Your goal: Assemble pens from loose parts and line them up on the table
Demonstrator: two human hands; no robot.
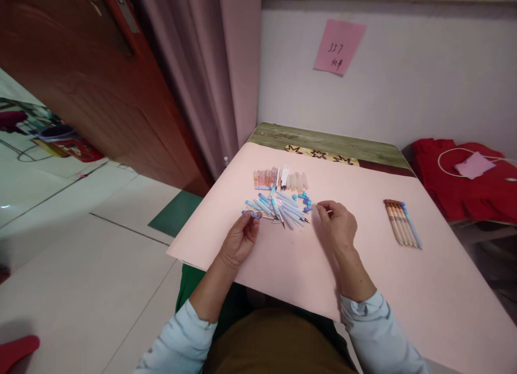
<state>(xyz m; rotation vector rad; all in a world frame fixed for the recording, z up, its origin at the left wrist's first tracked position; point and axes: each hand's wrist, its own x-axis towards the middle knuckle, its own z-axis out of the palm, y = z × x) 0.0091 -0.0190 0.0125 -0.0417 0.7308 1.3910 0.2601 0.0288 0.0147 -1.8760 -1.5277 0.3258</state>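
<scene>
Blue piece [254, 215], pinched in left hand [239, 238], near pens [288, 221]

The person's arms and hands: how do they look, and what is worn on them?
The left sleeve and right sleeve are pale blue and wrinkled, ending mid-forearm. The left hand and right hand are bare, without gloves.

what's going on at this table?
A person's left hand pinches a small blue part. The right hand hovers beside some blue caps, fingertips together; whether it holds anything is unclear. Loose pen pieces lie between the hands. A row of pens sits apart on the right.
</scene>
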